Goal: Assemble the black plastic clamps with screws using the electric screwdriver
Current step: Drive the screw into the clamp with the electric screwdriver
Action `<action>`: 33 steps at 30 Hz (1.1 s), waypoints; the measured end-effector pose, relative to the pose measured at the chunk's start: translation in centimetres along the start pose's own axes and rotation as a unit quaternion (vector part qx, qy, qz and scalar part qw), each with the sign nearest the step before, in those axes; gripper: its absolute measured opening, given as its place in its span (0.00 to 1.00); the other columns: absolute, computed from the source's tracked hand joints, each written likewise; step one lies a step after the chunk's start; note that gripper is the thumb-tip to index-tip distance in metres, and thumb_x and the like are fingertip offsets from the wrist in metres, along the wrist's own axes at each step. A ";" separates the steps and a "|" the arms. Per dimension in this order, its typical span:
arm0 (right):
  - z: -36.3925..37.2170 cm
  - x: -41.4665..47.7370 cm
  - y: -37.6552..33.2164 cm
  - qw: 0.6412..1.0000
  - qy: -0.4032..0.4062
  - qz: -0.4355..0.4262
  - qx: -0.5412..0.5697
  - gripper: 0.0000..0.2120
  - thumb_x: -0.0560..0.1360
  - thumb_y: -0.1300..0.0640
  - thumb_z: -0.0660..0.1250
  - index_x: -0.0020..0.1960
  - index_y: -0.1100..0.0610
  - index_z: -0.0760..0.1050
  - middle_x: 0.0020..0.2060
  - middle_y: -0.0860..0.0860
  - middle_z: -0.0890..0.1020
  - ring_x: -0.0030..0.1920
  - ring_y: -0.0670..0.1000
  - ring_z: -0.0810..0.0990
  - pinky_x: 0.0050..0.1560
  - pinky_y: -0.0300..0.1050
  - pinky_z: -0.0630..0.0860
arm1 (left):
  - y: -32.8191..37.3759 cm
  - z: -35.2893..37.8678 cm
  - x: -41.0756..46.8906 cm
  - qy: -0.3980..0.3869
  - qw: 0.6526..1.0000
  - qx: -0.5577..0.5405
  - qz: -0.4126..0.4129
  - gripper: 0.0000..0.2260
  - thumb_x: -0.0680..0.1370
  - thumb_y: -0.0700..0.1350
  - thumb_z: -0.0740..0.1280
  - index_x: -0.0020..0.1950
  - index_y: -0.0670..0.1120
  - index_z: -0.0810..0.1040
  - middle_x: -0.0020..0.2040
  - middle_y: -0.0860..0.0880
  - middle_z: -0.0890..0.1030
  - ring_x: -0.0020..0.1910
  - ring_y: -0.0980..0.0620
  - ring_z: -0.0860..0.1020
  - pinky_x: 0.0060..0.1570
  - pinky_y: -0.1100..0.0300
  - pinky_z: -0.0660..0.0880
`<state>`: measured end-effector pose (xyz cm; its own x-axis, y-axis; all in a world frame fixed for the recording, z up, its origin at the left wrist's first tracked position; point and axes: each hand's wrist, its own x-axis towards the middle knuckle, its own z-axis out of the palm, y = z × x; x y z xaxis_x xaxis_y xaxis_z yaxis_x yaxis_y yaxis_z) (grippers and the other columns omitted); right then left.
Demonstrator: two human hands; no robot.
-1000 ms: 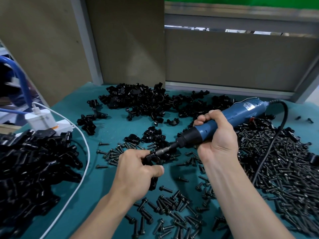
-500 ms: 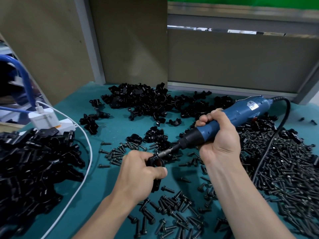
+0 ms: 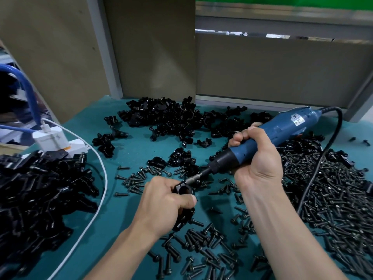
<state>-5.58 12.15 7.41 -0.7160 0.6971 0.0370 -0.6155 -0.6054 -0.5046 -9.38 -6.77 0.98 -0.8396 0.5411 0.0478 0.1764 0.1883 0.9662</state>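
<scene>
Left grip (image 3: 161, 203): closed round one black clamp (image 3: 182, 189), thumb laid across its front, holding it just above the bench (image 3: 137, 150).
Right grip (image 3: 256, 158): wrapped round the barrel of the blue electric screwdriver (image 3: 282, 126), whose cord trails off to the right.
Contact: the bit (image 3: 193, 178) slants down from the right grip and meets the top of the clamp in the left grip. The screw is hidden under the tip, so its depth cannot be told.
Step in hand: most likely driving a screw into this clamp.
Done, as judged: a large heap of black pieces (image 3: 40, 188) lies well to the left of the left grip. These may be finished clamps, though no screws can be made out in them.
Left to do: a pile of loose clamp parts (image 3: 171, 120) lies beyond both grips. Screws (image 3: 201, 245) are scattered just below the grips, and a dense spread of screws (image 3: 333, 199) lies to the right of the right grip. Much stock remains, so the job looks far from finished.
</scene>
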 end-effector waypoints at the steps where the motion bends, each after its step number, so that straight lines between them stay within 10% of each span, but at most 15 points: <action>1: 0.0 0.0 -0.1 1.000 0.000 0.001 0.000 0.10 0.77 0.72 0.63 0.48 0.58 0.73 0.32 0.52 0.75 0.31 0.50 0.76 0.33 0.42 0.76 | 0.0 0.0 0.0 -0.003 1.000 -0.003 0.000 0.20 0.64 0.48 0.75 0.31 0.34 0.70 0.25 0.44 0.73 0.24 0.50 0.67 0.27 0.58 0.65; 8: 0.1 0.1 -1.2 0.999 -0.027 0.022 -0.027 0.11 0.76 0.71 0.63 0.50 0.57 0.74 0.33 0.52 0.74 0.32 0.51 0.75 0.37 0.43 0.76 | 0.3 -0.4 0.7 -0.038 0.997 -0.055 -0.045 0.15 0.63 0.47 0.75 0.23 0.48 0.71 0.24 0.48 0.71 0.24 0.49 0.67 0.25 0.64 0.64; 27: 1.6 -3.0 -4.4 1.000 0.011 0.010 -0.017 0.08 0.76 0.69 0.59 0.46 0.58 0.73 0.32 0.52 0.72 0.31 0.50 0.73 0.36 0.41 0.74 | 3.9 -3.4 0.0 -0.216 0.944 -0.109 -0.226 0.05 0.73 0.46 0.70 0.39 0.46 0.81 0.29 0.49 0.74 0.22 0.56 0.60 0.19 0.66 0.54; 33: 1.5 -3.6 -7.4 0.993 0.103 0.065 -0.006 0.11 0.69 0.68 0.68 0.47 0.59 0.69 0.37 0.51 0.73 0.32 0.50 0.75 0.41 0.40 0.76 | 3.6 -6.4 -0.7 0.001 0.966 -0.133 -0.223 0.05 0.78 0.45 0.71 0.46 0.44 0.81 0.28 0.49 0.75 0.22 0.55 0.64 0.19 0.64 0.57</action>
<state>1.09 13.57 12.32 -0.7057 0.6782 -0.2048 -0.5183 -0.6913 -0.5035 -11.46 -11.65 6.06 -0.8028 0.4532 -0.3875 -0.3408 0.1846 0.9218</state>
